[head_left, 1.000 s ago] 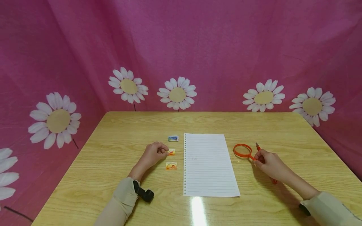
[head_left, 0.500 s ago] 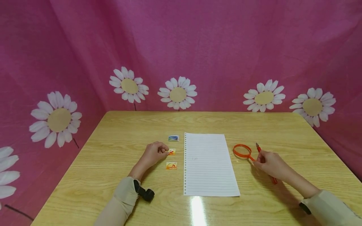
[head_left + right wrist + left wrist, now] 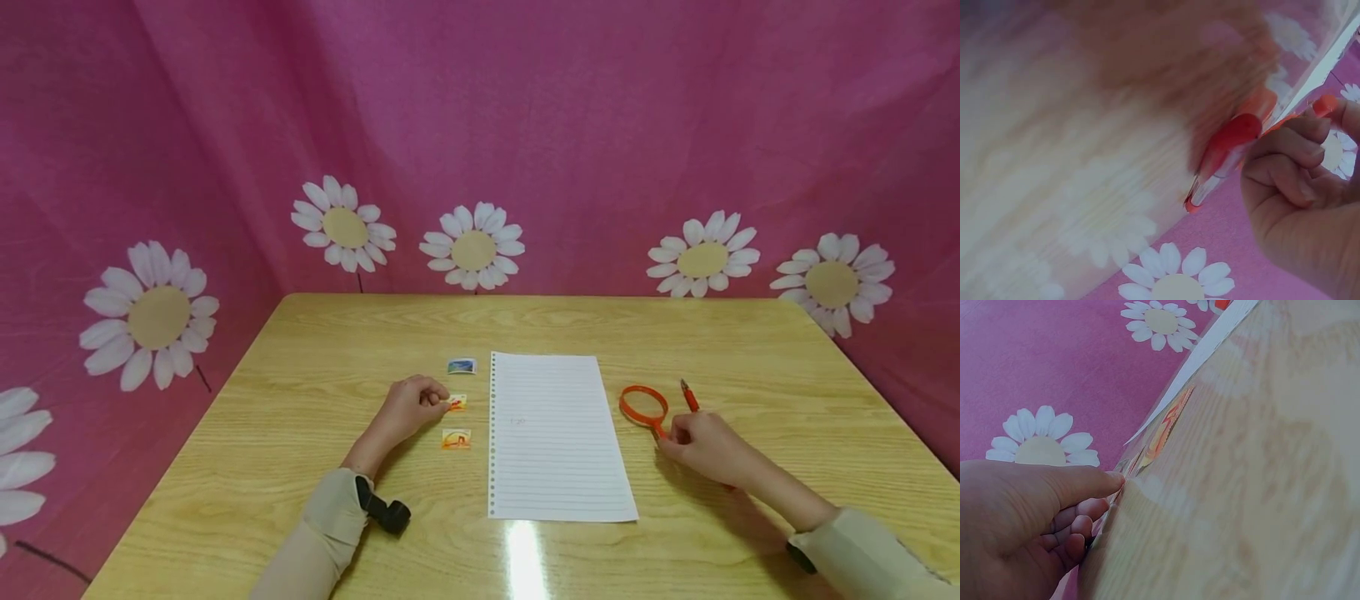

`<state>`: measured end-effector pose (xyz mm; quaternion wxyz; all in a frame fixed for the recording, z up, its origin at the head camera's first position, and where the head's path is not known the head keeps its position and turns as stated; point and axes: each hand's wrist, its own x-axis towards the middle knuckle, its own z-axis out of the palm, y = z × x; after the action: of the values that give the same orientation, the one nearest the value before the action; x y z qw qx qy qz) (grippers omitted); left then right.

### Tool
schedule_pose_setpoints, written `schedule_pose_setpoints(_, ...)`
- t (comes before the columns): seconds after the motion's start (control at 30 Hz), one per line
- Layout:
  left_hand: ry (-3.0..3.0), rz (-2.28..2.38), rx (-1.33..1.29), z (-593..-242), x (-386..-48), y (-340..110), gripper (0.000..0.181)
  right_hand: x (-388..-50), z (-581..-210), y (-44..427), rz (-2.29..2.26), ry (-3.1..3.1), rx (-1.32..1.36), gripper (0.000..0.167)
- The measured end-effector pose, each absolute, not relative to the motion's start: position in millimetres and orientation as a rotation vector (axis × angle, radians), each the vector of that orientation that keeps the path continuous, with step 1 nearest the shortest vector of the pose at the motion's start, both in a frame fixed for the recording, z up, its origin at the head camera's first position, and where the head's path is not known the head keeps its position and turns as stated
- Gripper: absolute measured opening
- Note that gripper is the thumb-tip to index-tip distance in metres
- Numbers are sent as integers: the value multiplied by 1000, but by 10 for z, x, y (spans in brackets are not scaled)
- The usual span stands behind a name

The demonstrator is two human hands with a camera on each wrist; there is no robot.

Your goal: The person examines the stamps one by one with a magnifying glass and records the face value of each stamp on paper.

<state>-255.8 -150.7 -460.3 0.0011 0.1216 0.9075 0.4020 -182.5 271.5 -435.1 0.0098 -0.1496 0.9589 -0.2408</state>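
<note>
My left hand (image 3: 405, 411) rests on the table, thumb and fingertips pinching the left edge of the middle stamp (image 3: 457, 403), yellow and red. A blue stamp (image 3: 461, 367) lies beyond it and a yellow-orange stamp (image 3: 456, 439) nearer. Over at the right, my right hand (image 3: 708, 448) pinches the handle of an orange magnifying glass (image 3: 654, 422), whose ring is low over the table. A red pen (image 3: 690, 397) lies under that hand, which hides its middle; its red end (image 3: 1235, 137) shows in the right wrist view.
A lined sheet of paper (image 3: 558, 467) with punched holes and a faint written mark lies between the hands. The wooden table (image 3: 375, 325) ends at a pink flowered curtain (image 3: 570, 142) behind and to the left.
My right hand has shifted slightly toward me and left, and the magnifying glass has turned with it, uncovering more of the pen's tip end. The left hand stays at the middle stamp.
</note>
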Motion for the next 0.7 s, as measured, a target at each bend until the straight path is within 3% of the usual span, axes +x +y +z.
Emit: schedule_pose_setpoints(0.7, 2851, 1265, 428, -4587, -2554, -1535, 9, -1806, -4361, 2701, -692, 3008, -568, 33)
